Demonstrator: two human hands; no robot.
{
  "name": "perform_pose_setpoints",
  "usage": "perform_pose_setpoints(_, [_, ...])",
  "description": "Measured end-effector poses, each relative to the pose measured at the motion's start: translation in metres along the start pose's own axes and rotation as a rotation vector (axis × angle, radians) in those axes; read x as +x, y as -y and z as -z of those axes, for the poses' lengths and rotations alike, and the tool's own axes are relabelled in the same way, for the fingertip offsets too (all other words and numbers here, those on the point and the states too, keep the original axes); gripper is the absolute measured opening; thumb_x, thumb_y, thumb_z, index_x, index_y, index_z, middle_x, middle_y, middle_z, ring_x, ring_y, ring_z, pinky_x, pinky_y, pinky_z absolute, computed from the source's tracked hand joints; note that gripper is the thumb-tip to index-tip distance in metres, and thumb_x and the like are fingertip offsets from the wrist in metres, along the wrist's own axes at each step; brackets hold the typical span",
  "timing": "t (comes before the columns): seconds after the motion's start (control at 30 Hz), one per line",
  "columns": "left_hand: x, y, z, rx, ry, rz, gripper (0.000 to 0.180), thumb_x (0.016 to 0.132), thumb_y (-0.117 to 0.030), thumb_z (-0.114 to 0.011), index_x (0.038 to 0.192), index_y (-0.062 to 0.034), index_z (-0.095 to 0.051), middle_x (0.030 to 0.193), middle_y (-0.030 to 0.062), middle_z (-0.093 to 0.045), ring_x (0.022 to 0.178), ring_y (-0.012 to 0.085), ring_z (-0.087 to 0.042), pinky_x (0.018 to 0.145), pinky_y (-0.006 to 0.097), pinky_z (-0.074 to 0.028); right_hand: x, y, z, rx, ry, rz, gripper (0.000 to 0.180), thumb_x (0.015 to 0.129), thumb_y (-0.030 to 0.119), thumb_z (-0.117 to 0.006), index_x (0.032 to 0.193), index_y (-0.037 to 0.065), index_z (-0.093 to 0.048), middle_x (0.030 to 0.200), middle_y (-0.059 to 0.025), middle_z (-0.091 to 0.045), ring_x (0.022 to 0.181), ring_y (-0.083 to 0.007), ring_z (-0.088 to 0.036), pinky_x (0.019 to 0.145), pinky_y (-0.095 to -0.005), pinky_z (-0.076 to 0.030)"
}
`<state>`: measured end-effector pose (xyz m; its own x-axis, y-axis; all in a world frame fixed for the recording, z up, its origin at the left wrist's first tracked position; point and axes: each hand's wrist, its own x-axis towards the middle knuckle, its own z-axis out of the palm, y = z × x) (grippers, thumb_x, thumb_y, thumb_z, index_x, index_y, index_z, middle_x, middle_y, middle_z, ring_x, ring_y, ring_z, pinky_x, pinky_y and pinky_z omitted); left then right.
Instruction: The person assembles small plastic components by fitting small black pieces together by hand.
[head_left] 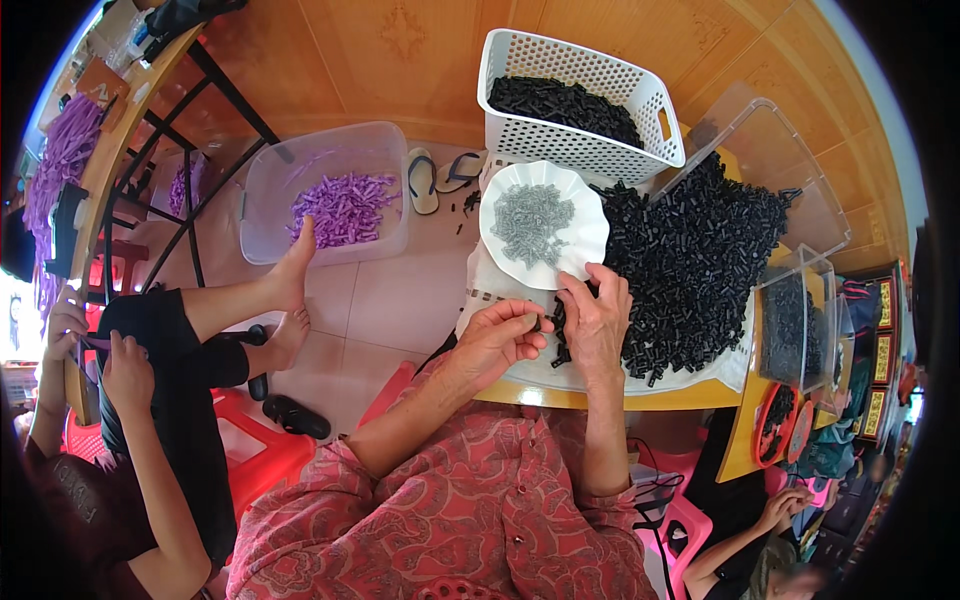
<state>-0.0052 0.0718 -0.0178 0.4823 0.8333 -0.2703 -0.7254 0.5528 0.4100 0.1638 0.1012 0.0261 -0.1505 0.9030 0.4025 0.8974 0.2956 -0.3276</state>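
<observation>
My left hand is closed in a pinch on a small black plastic piece, just in front of the plate. Beside it, my right hand has its thumb and forefinger brought together at the near rim of a white scalloped plate. Whatever those fingers hold is too small or hidden to name. Small clear grey pieces lie heaped on the plate. A large heap of short black plastic pieces spreads over the table to the right of my right hand.
Behind the plate stands a white perforated basket of black pieces. Clear bins stand at the right. On the floor at left is a clear tub with purple pieces. One co-worker sits left, another lower right.
</observation>
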Motion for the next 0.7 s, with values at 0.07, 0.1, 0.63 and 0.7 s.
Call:
perform_pose_setpoints(0.07, [0.0004, 0.0007, 0.0011, -0.003, 0.002, -0.001, 0.021, 0.098, -0.011, -0.055, 0.117, -0.0025, -0.060, 0.104, 0.0132, -0.067, 0.083, 0.0167, -0.066, 0.069, 0.027, -0.054, -0.0002, -0.0012, -0.0009, 0.014, -0.017, 0.000, 0.023, 0.075, 0.006, -0.075, 0.097, 0.011, -0.072, 0.109, -0.0088, -0.056, 0.096, -0.0281, -0.054, 0.079, -0.0391, -0.042])
perform_pose_setpoints(0.1, [0.0006, 0.0010, 0.0015, -0.007, 0.003, -0.002, 0.021, 0.098, -0.011, -0.055, 0.116, -0.0026, -0.061, 0.104, 0.0132, -0.067, 0.083, 0.0168, -0.066, 0.069, 0.027, -0.054, 0.0000, -0.0015, -0.0011, 0.028, -0.034, 0.001, 0.020, 0.074, 0.006, -0.075, 0.094, 0.011, -0.072, 0.108, -0.0081, -0.056, 0.094, -0.0275, -0.054, 0.079, -0.0388, -0.042])
perform_pose_setpoints(0.63, [0.0010, 0.0011, 0.0017, 0.007, 0.017, -0.007, 0.021, 0.098, -0.011, -0.056, 0.116, -0.0026, -0.061, 0.104, 0.0133, -0.067, 0.085, 0.0176, -0.066, 0.071, 0.028, -0.054, 0.0025, -0.0035, -0.0029, 0.060, -0.063, -0.002, 0.015, 0.072, 0.004, -0.076, 0.085, 0.008, -0.070, 0.106, -0.0061, -0.058, 0.092, -0.0263, -0.056, 0.078, -0.0391, -0.043])
perform_pose_setpoints(0.7, [0.0008, 0.0018, 0.0014, 0.006, -0.007, -0.002, 0.024, 0.097, -0.008, -0.056, 0.120, -0.0022, -0.060, 0.106, 0.0131, -0.067, 0.088, 0.0177, -0.066, 0.075, 0.028, -0.054, 0.0023, -0.0036, -0.0028, 0.051, -0.071, 0.007, 0.015, 0.072, 0.004, -0.076, 0.085, 0.008, -0.069, 0.106, -0.0063, -0.059, 0.092, -0.0263, -0.056, 0.077, -0.0390, -0.043])
